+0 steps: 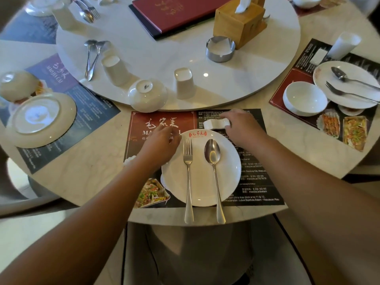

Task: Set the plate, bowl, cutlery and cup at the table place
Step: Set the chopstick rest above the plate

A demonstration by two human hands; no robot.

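A white plate [201, 182] sits on the dark placemat [257, 182] in front of me. A fork [188, 171] and a spoon [212, 153] lie on it side by side, handles sticking out over the table edge. My left hand [160, 145] rests at the plate's upper left rim, fingers loosely bent against it. Just beyond the plate, my right hand [242, 128] pinches a small white ceramic rest [216, 123] over the placemat. A white bowl [147, 95] and a white cup [183, 83] stand upside down on the turntable's near edge.
The marble turntable [185, 58] also carries a steel ashtray [220, 49], a wooden tissue box [238, 23], a red menu [174, 11], another cup and spoons. A set place with plate [347, 83] and bowl [304, 98] lies right; an upturned plate [41, 120] lies left.
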